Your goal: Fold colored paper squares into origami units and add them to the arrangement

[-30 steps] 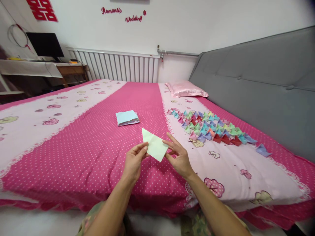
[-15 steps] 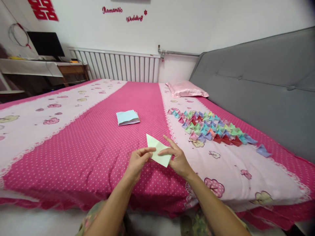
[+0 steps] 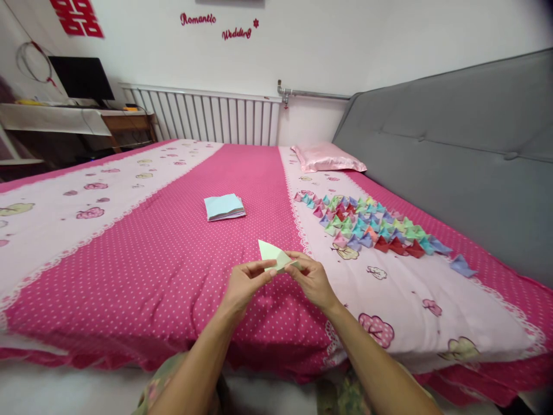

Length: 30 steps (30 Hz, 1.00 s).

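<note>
A pale green sheet of origami paper, partly folded with a pointed corner up at the left, is held above the near part of the bed. My left hand pinches its lower left edge between thumb and fingers. On the other side, my right hand grips the right end, thumb on the near face and fingers behind. The lower part of the paper is bent up, and my fingers hide some of it.
A stack of coloured paper topped by a light blue sheet lies on the pink bedspread. Many-coloured folded paper boats stand in rows at the right. Behind them are a pink pillow and a grey headboard.
The lower right part of the paper has been folded up, so less of it shows. My right hand's spread fingers have closed on the paper's right end.
</note>
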Each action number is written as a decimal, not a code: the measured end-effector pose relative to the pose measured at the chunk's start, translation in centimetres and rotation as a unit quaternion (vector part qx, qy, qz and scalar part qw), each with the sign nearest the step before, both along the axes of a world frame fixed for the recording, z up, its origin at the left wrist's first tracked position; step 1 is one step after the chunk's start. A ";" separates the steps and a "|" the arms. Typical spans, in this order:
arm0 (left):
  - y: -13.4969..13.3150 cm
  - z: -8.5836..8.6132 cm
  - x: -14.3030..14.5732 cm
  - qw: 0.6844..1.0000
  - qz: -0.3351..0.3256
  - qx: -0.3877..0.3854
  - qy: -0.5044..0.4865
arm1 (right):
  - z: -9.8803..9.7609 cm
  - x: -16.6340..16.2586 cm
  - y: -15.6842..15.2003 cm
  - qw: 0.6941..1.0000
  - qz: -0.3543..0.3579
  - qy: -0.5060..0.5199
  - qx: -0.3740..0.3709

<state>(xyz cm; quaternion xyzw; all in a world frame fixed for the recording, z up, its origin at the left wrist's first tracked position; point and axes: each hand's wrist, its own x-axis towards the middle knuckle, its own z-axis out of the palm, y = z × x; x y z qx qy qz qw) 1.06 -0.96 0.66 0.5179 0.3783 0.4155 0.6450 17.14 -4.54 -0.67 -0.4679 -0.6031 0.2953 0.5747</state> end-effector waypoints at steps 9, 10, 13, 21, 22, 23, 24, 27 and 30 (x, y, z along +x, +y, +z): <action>0.0 -0.2 0.4 0.998 0.030 0.047 0.003 | -0.8 -0.4 0.1 0.985 -0.053 0.157 -0.055; 0.0 -0.3 0.4 0.998 0.030 0.050 0.005 | -0.8 -0.5 0.2 0.982 -0.058 0.174 -0.053; 0.0 -0.4 0.5 0.998 0.027 0.058 -0.005 | -0.9 -0.6 0.3 0.976 -0.070 0.201 -0.050; 0.1 -0.6 0.5 0.996 0.028 0.085 -0.001 | -0.4 -0.9 0.1 0.976 -0.051 0.202 -0.068; 0.1 -0.7 0.5 0.997 0.023 0.078 0.005 | -0.4 -0.9 0.0 0.977 -0.046 0.199 -0.067; 0.2 -0.7 0.6 0.998 0.013 0.068 0.008 | -0.4 -0.8 0.0 0.978 -0.041 0.192 -0.066; 0.3 -0.8 0.6 0.998 0.000 0.058 0.008 | -0.4 -0.7 0.0 0.980 -0.036 0.183 -0.066; 0.5 -1.1 0.7 0.998 -0.039 0.047 -0.002 | -0.5 -0.4 0.0 0.984 -0.026 0.161 -0.076; 0.5 -1.3 0.6 0.997 -0.064 0.050 -0.006 | -0.5 0.0 0.0 0.982 -0.012 0.166 -0.089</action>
